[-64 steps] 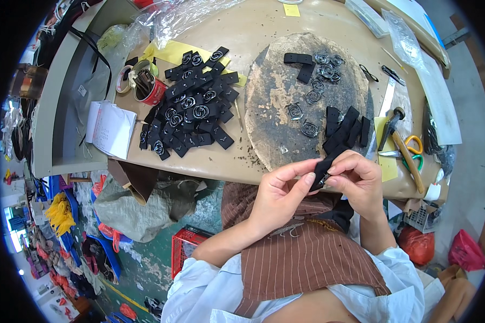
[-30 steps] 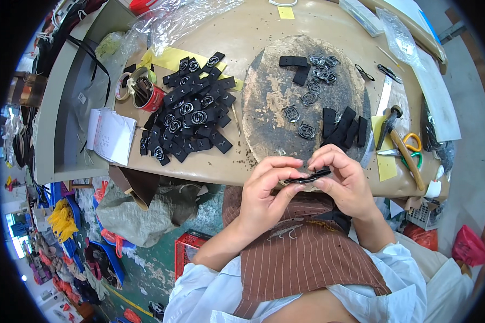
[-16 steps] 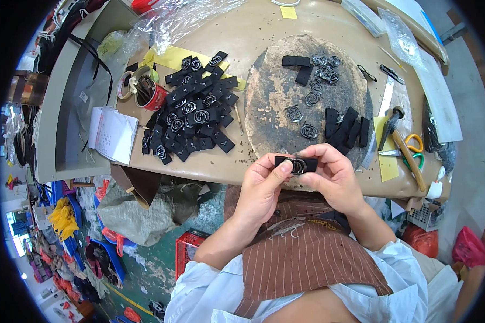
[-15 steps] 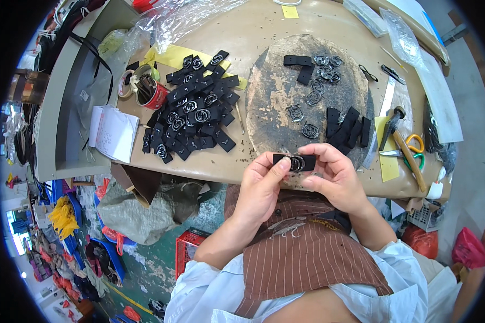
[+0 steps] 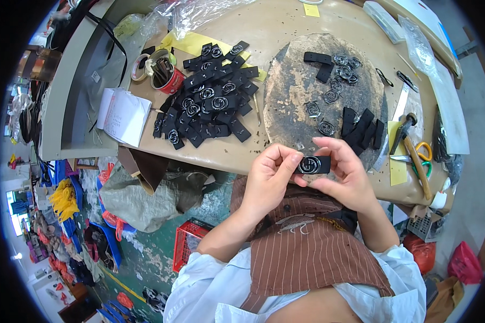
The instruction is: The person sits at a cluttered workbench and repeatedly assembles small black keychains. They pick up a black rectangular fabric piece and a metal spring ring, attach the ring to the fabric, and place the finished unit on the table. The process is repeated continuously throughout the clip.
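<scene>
Black strap piece (silver emblem), brown pinstriped apron, red basket.

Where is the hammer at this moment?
In the head view the hammer lies on the table's right side, just right of the round dark work pad, beside the orange-handled scissors.

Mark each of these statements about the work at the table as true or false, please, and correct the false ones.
1. Both hands hold one black strap piece with a metal ring on it. True: the left hand and the right hand pinch the black strap piece between them.
2. The pile of finished black pieces lies to the person's right. False: the pile of black pieces lies to the left, beside the red cup.
3. Loose metal rings lie on the round dark pad. True: loose metal rings lie on the round pad.
4. The hammer is in the right hand. False: the hammer lies on the table, at the right.
</scene>
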Demonstrator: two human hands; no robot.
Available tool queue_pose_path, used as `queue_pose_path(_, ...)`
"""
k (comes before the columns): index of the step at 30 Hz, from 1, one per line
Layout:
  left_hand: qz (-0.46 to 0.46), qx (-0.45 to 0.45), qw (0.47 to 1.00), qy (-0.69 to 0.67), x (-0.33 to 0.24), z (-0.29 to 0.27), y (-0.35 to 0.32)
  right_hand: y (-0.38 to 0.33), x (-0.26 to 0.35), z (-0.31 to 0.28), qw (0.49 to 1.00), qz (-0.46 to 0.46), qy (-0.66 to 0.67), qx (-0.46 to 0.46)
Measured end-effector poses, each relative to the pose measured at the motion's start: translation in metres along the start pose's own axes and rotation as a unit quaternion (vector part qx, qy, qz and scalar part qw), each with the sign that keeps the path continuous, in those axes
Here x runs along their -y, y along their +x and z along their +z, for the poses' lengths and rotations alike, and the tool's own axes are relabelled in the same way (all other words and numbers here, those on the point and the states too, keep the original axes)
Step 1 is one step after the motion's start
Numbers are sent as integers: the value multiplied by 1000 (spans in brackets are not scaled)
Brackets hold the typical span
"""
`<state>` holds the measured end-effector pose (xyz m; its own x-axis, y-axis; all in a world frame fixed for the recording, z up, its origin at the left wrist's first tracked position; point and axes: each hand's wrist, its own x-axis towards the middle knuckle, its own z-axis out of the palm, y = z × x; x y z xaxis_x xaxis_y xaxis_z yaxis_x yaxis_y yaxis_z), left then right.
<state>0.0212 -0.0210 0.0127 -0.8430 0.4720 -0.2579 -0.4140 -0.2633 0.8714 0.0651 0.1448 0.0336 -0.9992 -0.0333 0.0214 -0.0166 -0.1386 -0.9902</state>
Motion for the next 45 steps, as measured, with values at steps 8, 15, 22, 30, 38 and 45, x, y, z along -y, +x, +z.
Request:
queue_pose_path(8, -25, 36, 999, -31, -1, -10, -3, 3, -1, -6, 963, -90, -245, 64)
queue_pose_path(15, -14, 116, 980, 162, 2, -6, -17, 2, -1, -6, 958, -139, -239, 81)
queue_pose_path(22, 21, 119, 986, 119, -2, 5, -25, 1, -15, -13, 967, -206, -113, 102)
queue_pose_path(30, 107, -162, 929, 315, -36, -84, 47, 20, -17, -29, 908, -24, -413, -65)
queue_pose_path(38, 148, -111, 951, 248, -14, -45, 33, 31, -27, -33, 794, -121, -592, -69)
queue_pose_path(45, -80, 84, 993, -11, 24, -7, 30, 16, -12, -25, 893, -171, -415, 13)
